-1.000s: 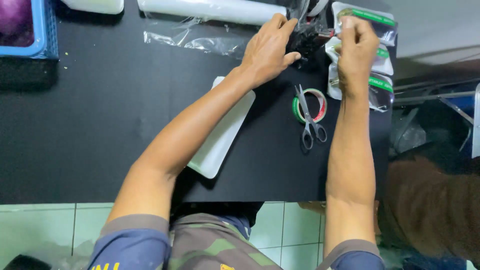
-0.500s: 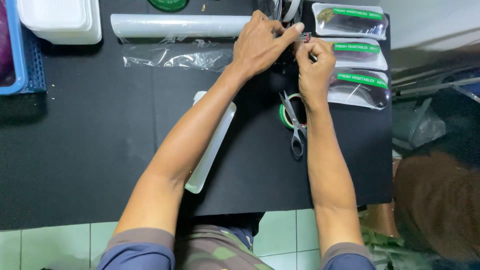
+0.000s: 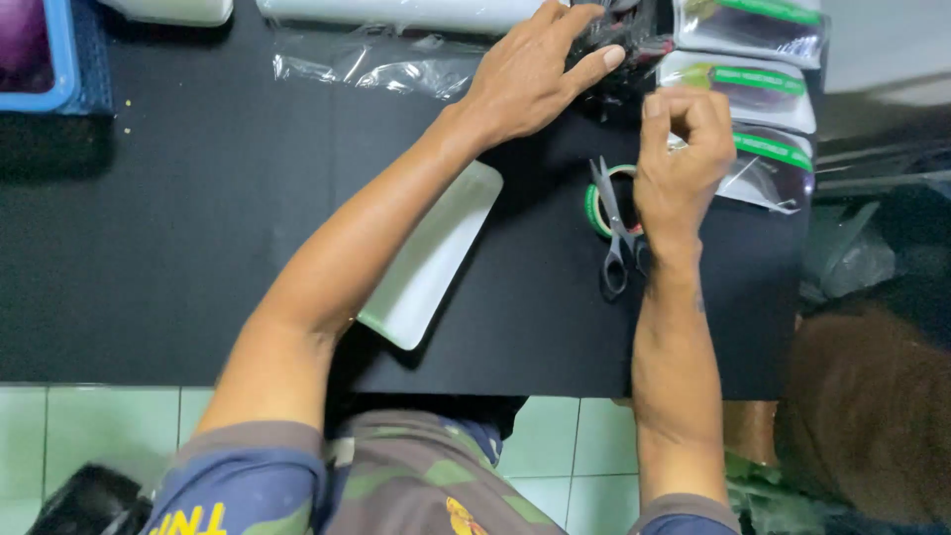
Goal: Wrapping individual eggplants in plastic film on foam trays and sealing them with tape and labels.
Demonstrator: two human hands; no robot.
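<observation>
– What's under your arms?
– A white tray (image 3: pixel 431 258) lies on the black bench (image 3: pixel 178 218) beneath my left forearm. My left hand (image 3: pixel 525 79) grips a dark bundle (image 3: pixel 619 45), fingers curled over it.
– And the right?
– My right hand (image 3: pixel 682 159) pinches a clear bag (image 3: pixel 768 173), just above the scissors (image 3: pixel 614 233) and green tape roll (image 3: pixel 594 208)

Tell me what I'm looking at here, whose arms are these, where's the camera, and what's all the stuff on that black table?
The camera sits on a person's head and looks straight down, so the two bare arms are that person's own. The left hand rests on a dark object at the far edge of the black table; what it is I cannot tell. The right hand pinches something small, too hidden to name. Beneath it lie scissors across a green tape roll. Nearby are a white tray, crumpled clear plastic and clear green-striped pouches.
</observation>
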